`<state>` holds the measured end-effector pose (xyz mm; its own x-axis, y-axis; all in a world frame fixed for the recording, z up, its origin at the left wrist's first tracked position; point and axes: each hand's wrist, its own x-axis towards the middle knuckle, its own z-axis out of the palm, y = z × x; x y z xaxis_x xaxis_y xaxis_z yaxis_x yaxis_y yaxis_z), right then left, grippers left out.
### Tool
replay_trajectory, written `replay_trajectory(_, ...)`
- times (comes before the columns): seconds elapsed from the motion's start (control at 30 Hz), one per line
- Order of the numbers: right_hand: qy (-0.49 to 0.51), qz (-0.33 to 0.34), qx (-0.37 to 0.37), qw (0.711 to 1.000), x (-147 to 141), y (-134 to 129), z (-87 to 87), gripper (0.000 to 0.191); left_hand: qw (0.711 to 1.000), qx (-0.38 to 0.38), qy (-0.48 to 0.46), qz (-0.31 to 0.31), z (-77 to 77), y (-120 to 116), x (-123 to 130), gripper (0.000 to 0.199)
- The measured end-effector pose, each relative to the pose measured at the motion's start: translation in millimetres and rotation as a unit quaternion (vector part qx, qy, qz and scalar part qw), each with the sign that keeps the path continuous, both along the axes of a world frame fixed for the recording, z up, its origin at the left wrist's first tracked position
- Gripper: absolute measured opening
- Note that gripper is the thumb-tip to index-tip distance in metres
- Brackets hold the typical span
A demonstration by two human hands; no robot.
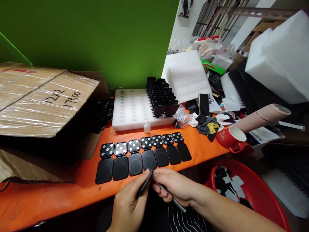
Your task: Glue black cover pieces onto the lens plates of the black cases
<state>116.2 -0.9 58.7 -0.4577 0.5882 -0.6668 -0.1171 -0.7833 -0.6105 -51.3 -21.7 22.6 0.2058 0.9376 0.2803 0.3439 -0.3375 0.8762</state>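
My left hand [130, 203] is closed around a thin, flat black piece [145, 184], seen almost edge-on near the table's front edge. Close against it, my right hand [171, 182] has its fingertips at the piece's upper end. A slim grey metal tool [179, 205] is gripped under the curled fingers of that hand; its working tip is hidden. Just beyond both hands lies a row of several black hinged two-panel pieces [135, 163], opened flat. Their far panels carry silvery round dots [134, 145].
Behind the row, a white foam block [130, 111] holds upright black panels [159, 109], with a small white bottle [147, 128] before it. A cardboard box [43, 100] stands left. To the right are a red mug [230, 138], a pink cylinder [263, 117] and a red basin [267, 193].
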Motion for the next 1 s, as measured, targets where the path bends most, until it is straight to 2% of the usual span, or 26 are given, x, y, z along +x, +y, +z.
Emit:
replay_trajectory(0.1,0.075,-0.004,-0.101,0.992,10.5,0.6,-1.4,0.012,0.992,0.101,0.039,-0.071,-0.3,-0.6,-2.5,0.040)
replay_trajectory(0.2,0.153,-0.015,-0.199,0.968,18.5,-3.4,-6.7,0.021,0.983,0.143,0.055,-0.106,0.1,2.2,-1.6,0.042)
replay_trajectory(0.27,0.170,-0.050,-0.214,0.961,20.2,-8.1,-10.0,0.025,0.980,0.157,0.048,-0.112,-1.2,3.2,0.8,0.042)
replay_trajectory(0.33,0.170,-0.087,-0.196,0.962,21.0,-12.8,-11.2,0.025,0.981,0.149,0.028,-0.119,-3.2,3.5,4.7,0.043)
replay_trajectory(0.37,0.163,-0.098,-0.179,0.965,22.3,-14.6,-10.7,0.026,0.984,0.125,0.012,-0.122,-3.9,4.1,7.6,0.042)
replay_trajectory(0.43,0.112,-0.117,-0.110,0.981,28.1,-17.2,-7.9,0.030,0.993,0.028,-0.034,-0.106,-4.2,7.3,15.9,0.032)
replay_trajectory(0.5,-0.010,-0.143,0.028,0.989,38.2,-19.6,-4.5,0.033,0.987,-0.116,-0.101,-0.049,-3.6,13.7,28.8,0.021)
replay_trajectory(0.53,-0.092,-0.151,0.113,0.978,44.3,-21.5,-3.4,0.032,0.973,-0.183,-0.142,-0.009,-3.7,17.9,36.7,0.023)
replay_trajectory(0.6,-0.240,-0.124,0.249,0.930,57.3,-27.2,-3.9,0.028,0.937,-0.283,-0.206,0.005,-5.4,26.9,54.9,0.037)
replay_trajectory(0.67,-0.320,-0.062,0.302,0.896,72.0,-34.2,-8.5,0.023,0.910,-0.338,-0.237,-0.034,-9.9,35.3,74.3,0.045)
replay_trajectory(0.73,-0.343,-0.042,0.295,0.891,92.0,-37.7,-16.3,0.026,0.891,-0.363,-0.255,-0.098,-16.0,42.3,93.4,0.049)
replay_trajectory(0.77,-0.354,-0.058,0.291,0.887,104.9,-36.5,-21.1,0.029,0.887,-0.360,-0.256,-0.134,-19.3,45.2,102.5,0.051)
replay_trajectory(0.8,-0.370,-0.086,0.288,0.879,119.8,-32.6,-26.3,0.031,0.897,-0.333,-0.242,-0.161,-22.5,47.7,111.1,0.053)
replay_trajectory(0.83,-0.395,-0.116,0.289,0.864,136.0,-26.3,-32.0,0.034,0.919,-0.286,-0.194,-0.188,-25.6,49.7,119.3,0.053)
replay_trajectory(0.9,-0.475,-0.133,0.293,0.819,168.7,-8.1,-44.5,0.032,0.958,-0.143,-0.021,-0.249,-31.6,52.4,134.4,0.056)
replay_trajectory(0.93,-0.506,-0.114,0.285,0.806,182.8,2.3,-51.1,0.031,0.955,-0.062,0.081,-0.278,-34.6,53.3,141.4,0.057)
replay_trajectory(1.0,-0.550,-0.067,0.268,0.788,202.2,21.2,-64.2,0.027,0.917,0.063,0.232,-0.318,-40.9,54.3,154.4,0.062)
